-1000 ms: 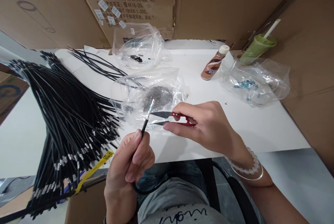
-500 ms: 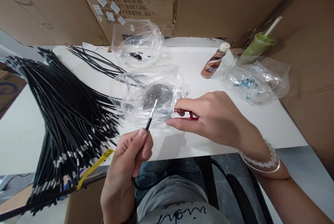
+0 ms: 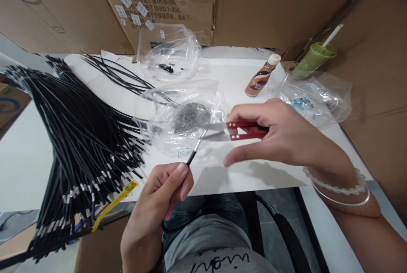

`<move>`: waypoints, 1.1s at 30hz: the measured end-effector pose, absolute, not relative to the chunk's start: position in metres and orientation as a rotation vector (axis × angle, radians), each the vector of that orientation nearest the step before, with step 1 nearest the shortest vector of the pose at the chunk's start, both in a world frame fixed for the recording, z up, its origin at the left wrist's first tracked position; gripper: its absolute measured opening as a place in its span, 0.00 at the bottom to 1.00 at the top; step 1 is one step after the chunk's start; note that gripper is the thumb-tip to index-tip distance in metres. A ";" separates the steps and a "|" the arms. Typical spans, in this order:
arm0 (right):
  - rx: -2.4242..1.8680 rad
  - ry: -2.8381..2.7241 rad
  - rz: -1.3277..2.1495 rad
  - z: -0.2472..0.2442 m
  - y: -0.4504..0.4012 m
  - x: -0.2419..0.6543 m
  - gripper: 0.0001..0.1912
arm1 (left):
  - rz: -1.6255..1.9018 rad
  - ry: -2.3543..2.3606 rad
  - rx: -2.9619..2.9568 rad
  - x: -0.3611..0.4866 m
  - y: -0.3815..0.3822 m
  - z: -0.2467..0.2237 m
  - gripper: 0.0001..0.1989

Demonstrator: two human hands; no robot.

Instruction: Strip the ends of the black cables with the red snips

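Note:
My left hand [image 3: 163, 194] is closed around a black cable [image 3: 191, 157], pinching it between thumb and fingers. The cable's bared, silvery-white end points up and to the right. In my right hand [image 3: 275, 131] are red-handled thread snips [image 3: 248, 131], held by the fingers while the thumb is spread away below them. The blades point left and lie close by the cable's tip; whether they touch it I cannot tell. Behind the tip is a clear plastic bag [image 3: 152, 143] with a heap of small grey metal pieces [image 3: 186, 117] in it.
A large bundle of black cables [image 3: 85, 137] covers the table's left side, with a yellow tag [image 3: 116, 205]. Farther back stand another clear bag [image 3: 187, 44], a brown bottle [image 3: 260, 78] and a green cup [image 3: 314, 61]. Cardboard boxes [image 3: 254, 6] wall off the back.
My right hand has moved right with the snips, and its thumb has come off the lower handle. My left hand has shifted slightly right with the cable. The teal bit near the cable's tip no longer shows.

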State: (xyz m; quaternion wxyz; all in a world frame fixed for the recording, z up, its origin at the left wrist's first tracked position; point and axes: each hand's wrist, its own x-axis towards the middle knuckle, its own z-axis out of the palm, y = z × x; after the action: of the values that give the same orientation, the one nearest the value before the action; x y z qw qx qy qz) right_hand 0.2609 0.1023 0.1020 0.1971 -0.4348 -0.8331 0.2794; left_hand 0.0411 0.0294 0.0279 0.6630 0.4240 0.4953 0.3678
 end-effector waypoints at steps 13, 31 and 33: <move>-0.631 -2.978 1.263 0.128 0.154 0.233 0.15 | 0.554 0.653 0.701 0.038 0.043 0.012 0.28; -0.535 -2.939 1.664 0.124 0.148 0.221 0.18 | 0.505 0.386 0.457 0.031 0.042 -0.001 0.28; -0.521 -2.946 1.656 0.124 0.147 0.220 0.18 | 0.520 0.410 0.444 0.031 0.042 -0.001 0.28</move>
State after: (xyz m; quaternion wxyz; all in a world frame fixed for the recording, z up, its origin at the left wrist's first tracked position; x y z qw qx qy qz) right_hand 0.2195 0.1468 0.1236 -0.1386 -0.1510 -0.8532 0.4797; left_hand 0.0313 0.0416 -0.0007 0.9217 0.2161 0.1995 0.2531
